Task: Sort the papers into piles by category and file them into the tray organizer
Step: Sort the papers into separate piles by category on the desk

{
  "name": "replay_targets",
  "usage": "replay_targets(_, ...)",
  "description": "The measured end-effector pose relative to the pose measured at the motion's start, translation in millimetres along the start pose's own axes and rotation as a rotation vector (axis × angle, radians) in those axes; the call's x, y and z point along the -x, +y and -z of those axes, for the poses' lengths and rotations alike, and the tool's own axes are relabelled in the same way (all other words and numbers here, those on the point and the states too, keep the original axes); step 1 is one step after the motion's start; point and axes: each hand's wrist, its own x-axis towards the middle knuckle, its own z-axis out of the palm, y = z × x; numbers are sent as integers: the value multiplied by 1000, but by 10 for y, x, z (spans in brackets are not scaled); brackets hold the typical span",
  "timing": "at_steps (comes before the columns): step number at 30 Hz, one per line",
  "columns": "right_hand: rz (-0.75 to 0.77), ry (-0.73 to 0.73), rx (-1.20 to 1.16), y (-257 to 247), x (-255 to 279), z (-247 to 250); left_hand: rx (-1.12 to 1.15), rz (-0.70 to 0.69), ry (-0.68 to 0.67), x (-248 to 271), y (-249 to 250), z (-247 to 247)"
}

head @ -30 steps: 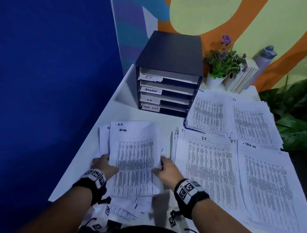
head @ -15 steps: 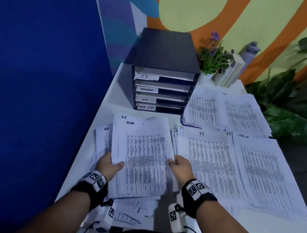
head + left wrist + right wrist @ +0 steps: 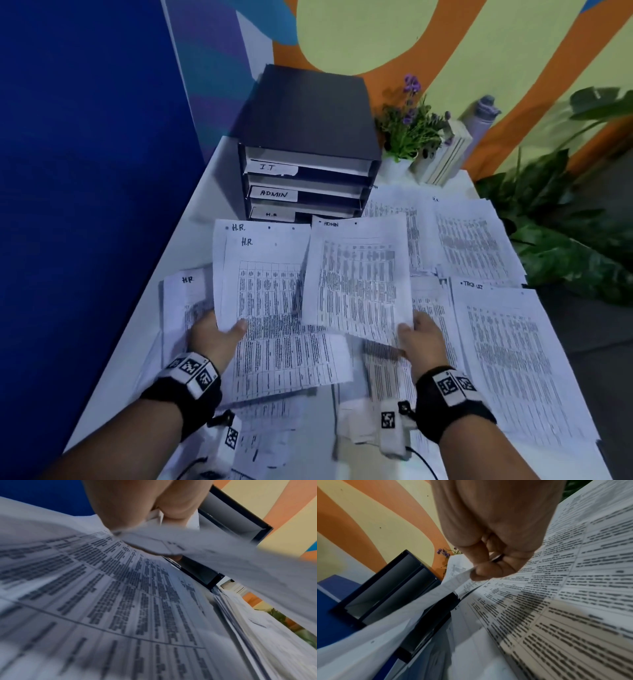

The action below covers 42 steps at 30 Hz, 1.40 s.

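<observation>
1. The left hand (image 3: 214, 337) grasps a lifted stack of H.R. sheets (image 3: 274, 308) at its left edge, thumb on top and fingers underneath. They are white pages printed with dense tables in small dark type, with "H.R." handwritten at the top of the two sheets whose headers show.
2. The right hand (image 3: 423, 337) pinches the lower right corner of a single ADMIN sheet (image 3: 356, 274), held up and tilted, overlapping the right edge of the H.R. stack. It carries the same kind of table, and "ADMIN" is handwritten at its top left. In the right wrist view the thumb and curled fingers (image 3: 488, 573) clamp the paper's edge.
3. The tray organizer (image 3: 308, 137) is a dark box standing at the far side of the white table (image 3: 144, 325), behind the held papers. White labels on its tray fronts read "I.T.", "ADMIN" and "H.R." from the top down; anything lower is hidden by the sheets.
4. Another H.R. page (image 3: 186, 298) lies flat on the table, partly under the left hand's stack.
5. A pile headed with writing like "TASK LIST" (image 3: 507, 349) lies to the right of the right hand; the lettering is blurred.
6. More printed piles (image 3: 472, 240) lie farther back on the right, one with a small "H.R." at its top.
</observation>
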Motion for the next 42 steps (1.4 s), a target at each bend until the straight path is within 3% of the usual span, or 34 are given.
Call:
replay_targets(6, 51, -133, 32, 68, -122, -56, -7, 32, 63, 47, 199, -281)
replay_targets(9, 66, 9, 30, 19, -265, 126, -6, 12, 59, 86, 280, -369)
replay_targets(14, -24, 422, -139, -100, -831, 749, -9, 62, 64, 113, 315, -453)
replay_targets(18, -36, 505, -144, -143, -1337, 1035, -8, 79, 76, 183, 327, -559)
replay_targets(25, 88, 331, 20, -510, -1703, 733, -27, 41, 61, 287, 390, -723)
replay_targets(31, 229, 110, 275, -682, -1653, 535, -13, 26, -7, 319, 530, -940)
replay_targets(32, 243, 15, 208, -678, -1589, 549, 13, 16, -17, 322, 570, -1002)
replay_targets(36, 108, -665, -40, -569, -1182, 715, 140, -19, -59, 401, 864, -1337)
replay_targets(38, 109, -829, 17, -457, -1043, 827, 170, -55, -91, 448, 992, -1520)
replay_targets(40, 159, -759, 106, -360, -1013, 924, 198, -74, -154, 485, 1069, -1700)
replay_targets(42, 167, -503, 85, -292, -1117, 1043, 240, -24, -238, 525, 1113, -1867)
